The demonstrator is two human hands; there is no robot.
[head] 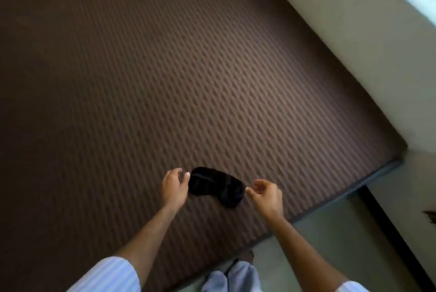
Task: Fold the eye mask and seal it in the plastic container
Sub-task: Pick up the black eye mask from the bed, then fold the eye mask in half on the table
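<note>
1. Striped sleeves [111, 275] sit lowest in view, bare forearms reaching out from them over the brown patterned bed [165, 79].
2. Left hand [175, 186] — fingers loosely curled and parted, holding nothing, its fingertips at the near end of the eye mask [215, 186].
3. Right hand [266, 193] — thumb and forefinger nearly pinched, empty, just beside the mask's other end.
4. Between the two hands the mask lies flat and apparently unfolded.
5. No plastic container shows, so folding, packing and sealing all seem left to do.
</note>
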